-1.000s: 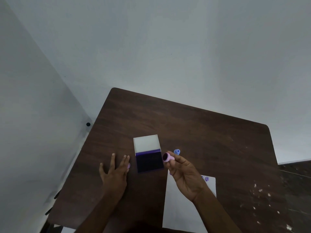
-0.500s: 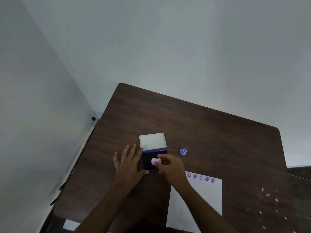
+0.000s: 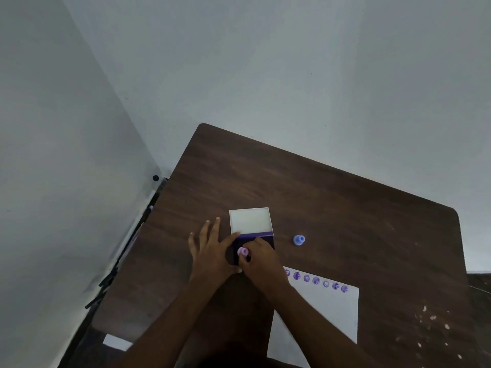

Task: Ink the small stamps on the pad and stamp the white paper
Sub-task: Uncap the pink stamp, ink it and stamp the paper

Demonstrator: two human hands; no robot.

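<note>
The right hand [image 3: 261,257] pinches a small pink stamp [image 3: 242,251] between curled fingertips and holds it face down on the dark purple ink pad [image 3: 265,241]; whether the stamp face is fully seated on the pad cannot be told, since the fingers hide its base. The left hand [image 3: 212,248] lies with fingers straight and spread, flat against the pad's left edge and the table, gripping nothing and apparently steadying the case. The pad's white lid [image 3: 249,220] lies folded open on the far side, joined to the pad along a purple hinge strip. A second, blue stamp [image 3: 299,240] stands alone on the dark wooden table [image 3: 345,208], to the right of the pad and apart from both hands. The white paper [image 3: 326,314] lies nearer the person, to the right of the right forearm, and carries a row of round purple imprints [image 3: 316,281] along its far edge. Judged from this, the task is well under way: several impressions are made, the pink stamp is being inked, and most of the sheet below the row is blank. What remains is to carry this stamp to the paper and press it.
</note>
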